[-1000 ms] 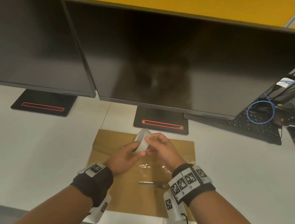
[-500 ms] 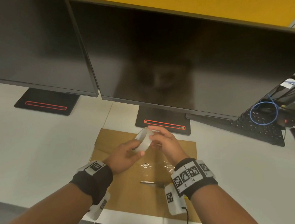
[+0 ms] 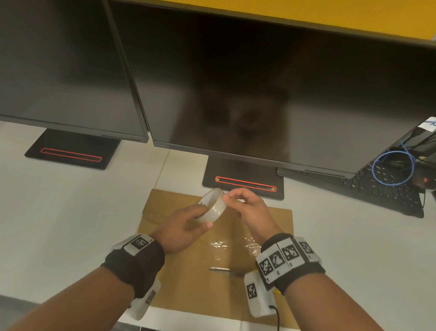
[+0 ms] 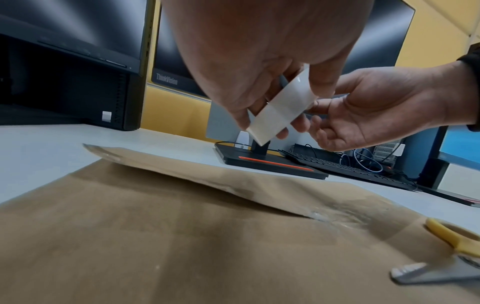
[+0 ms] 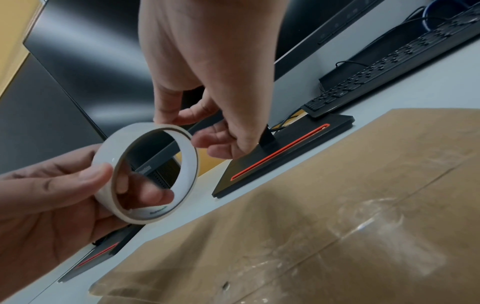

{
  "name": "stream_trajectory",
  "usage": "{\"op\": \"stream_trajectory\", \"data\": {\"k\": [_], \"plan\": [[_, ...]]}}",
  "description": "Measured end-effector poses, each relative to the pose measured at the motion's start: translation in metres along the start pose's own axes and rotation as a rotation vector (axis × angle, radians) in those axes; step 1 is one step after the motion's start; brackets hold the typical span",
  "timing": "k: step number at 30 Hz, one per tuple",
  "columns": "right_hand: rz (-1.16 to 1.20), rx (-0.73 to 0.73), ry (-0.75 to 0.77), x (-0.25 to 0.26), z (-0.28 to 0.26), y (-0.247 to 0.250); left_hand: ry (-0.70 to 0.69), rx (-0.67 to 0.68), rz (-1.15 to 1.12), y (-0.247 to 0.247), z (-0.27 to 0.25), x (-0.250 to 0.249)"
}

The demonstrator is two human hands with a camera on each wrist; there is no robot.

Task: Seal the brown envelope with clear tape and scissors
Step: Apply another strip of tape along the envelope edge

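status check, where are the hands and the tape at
Left hand grips the translucent clear tape roll above the flat brown paper envelope. Right hand picks at its rim. Yellow-handled steel scissors lie untouched on the envelope. Nothing in the way.

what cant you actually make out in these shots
- Scissors: in the head view the right wrist band covers the handles; in the left wrist view the picture's edge cuts them off.
- Tape roll: whether a loose end is lifted; the right hand fingertips cover that rim in every view.
- Print inside the roll's core: too small and blurred, right wrist view.
- Brown envelope: near edge hidden by both forearms, head view.
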State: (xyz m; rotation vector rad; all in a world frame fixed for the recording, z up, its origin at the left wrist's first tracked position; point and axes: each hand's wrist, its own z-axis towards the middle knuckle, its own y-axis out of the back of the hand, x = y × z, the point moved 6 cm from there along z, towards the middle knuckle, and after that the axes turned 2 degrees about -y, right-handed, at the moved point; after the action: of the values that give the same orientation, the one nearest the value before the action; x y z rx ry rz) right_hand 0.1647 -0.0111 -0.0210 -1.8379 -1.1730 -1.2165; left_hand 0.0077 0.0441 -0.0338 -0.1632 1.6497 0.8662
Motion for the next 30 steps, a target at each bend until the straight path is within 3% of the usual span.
{"op": "stream_trajectory", "data": {"k": [6,14,17,19,22,26,30], "plan": [[-0.129,-0.059,0.046,-0.003,0.000,-0.001,0.064,-0.056,-0.063,0.013,0.006,-0.006],[-0.208,-0.127,0.133,0.000,-0.010,-0.017,0.195,-0.119,0.313,0.036,0.023,-0.002],[-0.173,-0.160,0.136,0.000,-0.010,-0.017,0.273,-0.076,0.612,0.044,0.030,-0.008],[-0.173,-0.165,0.112,-0.004,-0.010,-0.016,0.318,-0.050,0.695,0.049,0.034,-0.006],[-0.126,-0.145,0.012,-0.009,-0.009,-0.009,0.340,-0.064,0.512,0.055,0.033,0.002],[-0.109,-0.088,-0.077,-0.015,-0.012,0.000,0.347,-0.120,-0.058,0.064,0.023,0.003],[-0.168,-0.075,-0.155,-0.029,-0.015,0.000,0.349,-0.076,-0.204,0.061,0.017,0.000]]}}
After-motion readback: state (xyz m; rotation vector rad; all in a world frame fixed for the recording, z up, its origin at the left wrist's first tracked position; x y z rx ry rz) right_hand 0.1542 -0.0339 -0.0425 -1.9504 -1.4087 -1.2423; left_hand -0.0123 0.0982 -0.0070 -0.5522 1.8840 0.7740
